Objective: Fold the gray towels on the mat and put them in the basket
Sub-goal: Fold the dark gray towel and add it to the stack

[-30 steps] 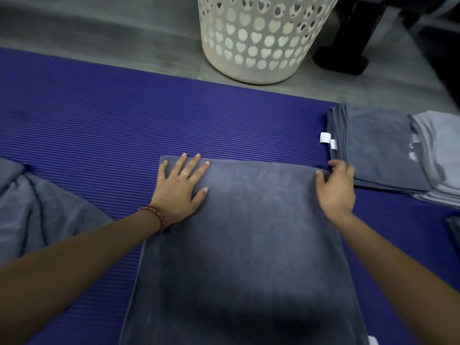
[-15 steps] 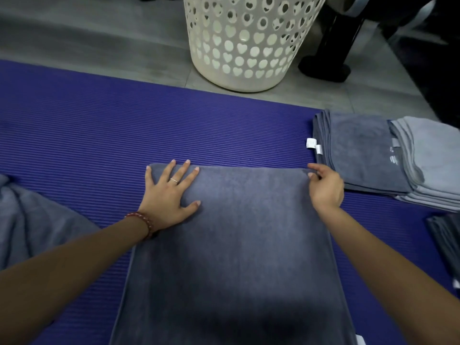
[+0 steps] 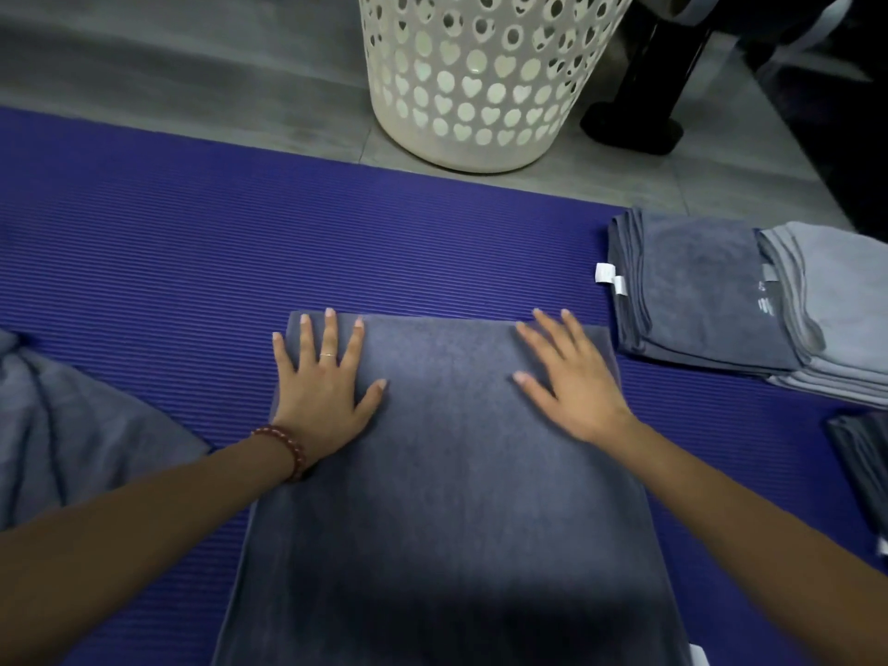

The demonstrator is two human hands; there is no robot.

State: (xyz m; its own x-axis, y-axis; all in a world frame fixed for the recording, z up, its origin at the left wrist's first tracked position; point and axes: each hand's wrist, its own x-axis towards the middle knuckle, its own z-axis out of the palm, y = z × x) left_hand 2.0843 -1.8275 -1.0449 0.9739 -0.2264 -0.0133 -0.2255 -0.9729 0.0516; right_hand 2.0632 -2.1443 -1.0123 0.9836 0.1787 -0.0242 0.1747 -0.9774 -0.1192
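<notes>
A gray towel point(image 3: 451, 483) lies folded flat on the purple mat point(image 3: 240, 242) in front of me. My left hand point(image 3: 324, 382) presses flat on its far left corner, fingers spread. My right hand point(image 3: 572, 377) lies flat near its far right corner, fingers apart, holding nothing. The white basket point(image 3: 485, 84) with heart-shaped holes stands on the floor beyond the mat. A stack of folded gray towels point(image 3: 692, 290) sits at the right, with lighter folded gray towels point(image 3: 836, 305) beside it. A crumpled gray towel point(image 3: 67, 425) lies at the left edge.
The gray floor point(image 3: 192, 64) runs behind the mat. A black stand base point(image 3: 634, 122) sits right of the basket. Another dark folded cloth point(image 3: 865, 468) shows at the right edge.
My right hand let go of the towel's far right corner and now lies flat on it with fingers spread. My left hand stayed pressed on the left corner.
</notes>
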